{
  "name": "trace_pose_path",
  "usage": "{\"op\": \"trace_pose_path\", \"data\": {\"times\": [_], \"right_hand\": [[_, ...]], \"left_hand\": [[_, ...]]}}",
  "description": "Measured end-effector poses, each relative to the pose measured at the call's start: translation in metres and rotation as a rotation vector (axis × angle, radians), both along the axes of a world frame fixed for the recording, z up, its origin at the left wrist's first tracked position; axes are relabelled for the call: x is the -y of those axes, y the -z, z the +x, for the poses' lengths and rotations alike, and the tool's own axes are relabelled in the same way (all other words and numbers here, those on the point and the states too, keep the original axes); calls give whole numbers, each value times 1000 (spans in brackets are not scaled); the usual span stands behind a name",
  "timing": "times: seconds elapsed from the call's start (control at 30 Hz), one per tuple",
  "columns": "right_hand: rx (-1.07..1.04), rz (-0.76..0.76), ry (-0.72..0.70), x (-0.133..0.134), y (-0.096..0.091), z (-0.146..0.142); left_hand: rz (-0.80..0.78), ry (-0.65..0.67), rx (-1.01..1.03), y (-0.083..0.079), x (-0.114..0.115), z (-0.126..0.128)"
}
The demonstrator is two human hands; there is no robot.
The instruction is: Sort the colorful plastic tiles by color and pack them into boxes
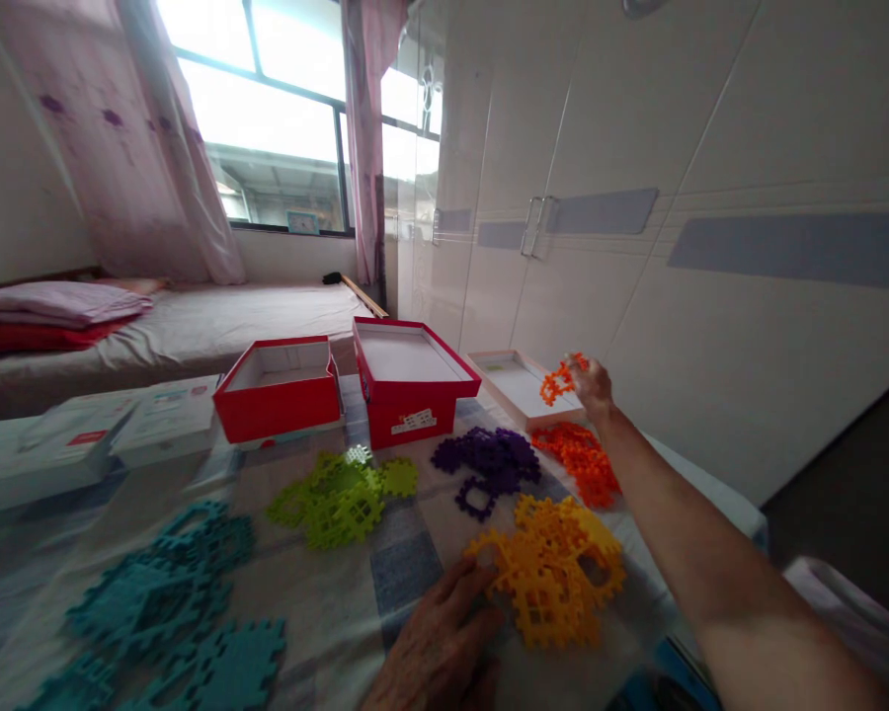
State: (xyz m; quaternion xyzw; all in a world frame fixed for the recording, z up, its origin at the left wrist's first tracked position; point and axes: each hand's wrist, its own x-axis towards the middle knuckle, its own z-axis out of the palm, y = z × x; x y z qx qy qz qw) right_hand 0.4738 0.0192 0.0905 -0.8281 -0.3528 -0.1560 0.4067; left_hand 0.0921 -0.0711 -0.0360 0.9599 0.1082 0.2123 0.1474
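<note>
My right hand [595, 383] is reached far forward, closed on an orange interlocking piece [555, 383] with notched edges. It hangs over the pale box lid [500, 367], above a pile of orange pieces [589, 464]. My left hand [448, 632] rests on the cloth with its fingers loosely apart, the fingertips at the near-left edge of a pile of yellow pieces [555, 573]. Whether they touch a yellow piece I cannot tell. Behind the yellow pile lie purple pieces [493, 459]; lime green pieces [341, 499] are left of these, and teal pieces [163, 602] spread at the near left.
A red open box [282, 405] and a taller red box [407, 420] with a white interior stand at the back of the checked cloth. White boxes [167, 420] lie at the left. A dark blue object [667, 676] sits at the near edge. Behind are a bed [267, 306] and a wardrobe [600, 148].
</note>
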Motion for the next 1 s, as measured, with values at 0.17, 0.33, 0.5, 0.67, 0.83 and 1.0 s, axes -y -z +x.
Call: {"op": "trace_pose_path", "data": {"times": [0.17,0.33,0.5,0.67,0.83,1.0], "right_hand": [[-84,-183,-25,16,22,-12],[73,-509,-58,78,60,-24],[79,-705,-101,97,76,-29],[136,-680,-87,99,73,-43],[256,-542,-75,104,73,-48],[356,-427,-50,103,68,-43]], "left_hand": [[-40,-25,-46,-19,7,-3],[-114,-72,-80,-36,14,-7],[-112,-75,-74,-37,14,-7],[-107,-57,-86,-32,10,-5],[-108,-52,-106,-33,10,-5],[-99,-70,-107,-38,13,-6]]}}
